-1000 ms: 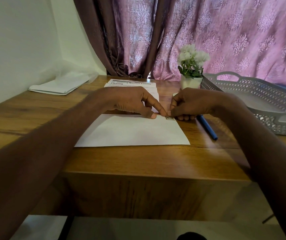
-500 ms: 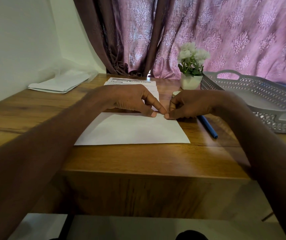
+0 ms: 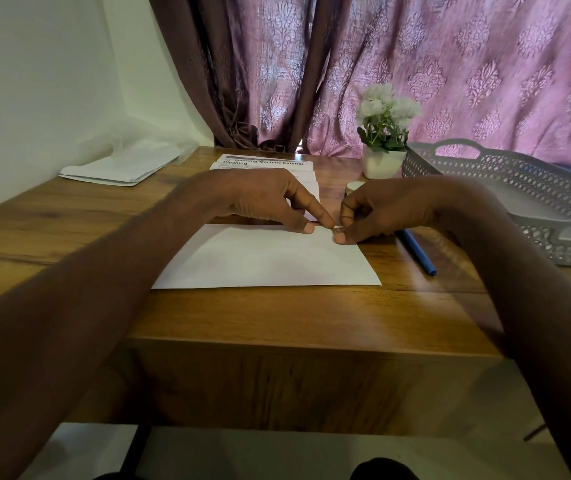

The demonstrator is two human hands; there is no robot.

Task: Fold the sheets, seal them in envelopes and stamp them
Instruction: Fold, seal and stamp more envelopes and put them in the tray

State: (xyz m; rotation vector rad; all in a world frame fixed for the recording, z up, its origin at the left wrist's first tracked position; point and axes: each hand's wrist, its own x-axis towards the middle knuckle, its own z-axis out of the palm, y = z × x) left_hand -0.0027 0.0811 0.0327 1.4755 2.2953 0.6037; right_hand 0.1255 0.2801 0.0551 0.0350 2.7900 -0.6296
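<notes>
A white envelope (image 3: pixel 266 258) lies flat on the wooden table (image 3: pixel 277 317). Both hands meet at its far right corner. A small stamp (image 3: pixel 336 229) sits there, mostly hidden by fingertips. My left hand (image 3: pixel 270 199) presses down beside it with index finger and thumb, the other fingers curled. My right hand (image 3: pixel 377 209) pinches the stamp's edge between thumb and index finger. Behind my left hand lies a stack of printed sheets (image 3: pixel 263 163) headed "Cleaning".
A blue pen (image 3: pixel 417 252) lies right of the envelope. A grey perforated tray (image 3: pixel 505 188) stands at the right, a white flower pot (image 3: pixel 382 161) and a small round object (image 3: pixel 355 186) behind my right hand. More white envelopes (image 3: pixel 121 166) lie far left by the wall.
The stamp lay visible on the envelope's corner a second ago; fingertips now cover most of it. Both hands stayed at the corner with only small finger shifts.
</notes>
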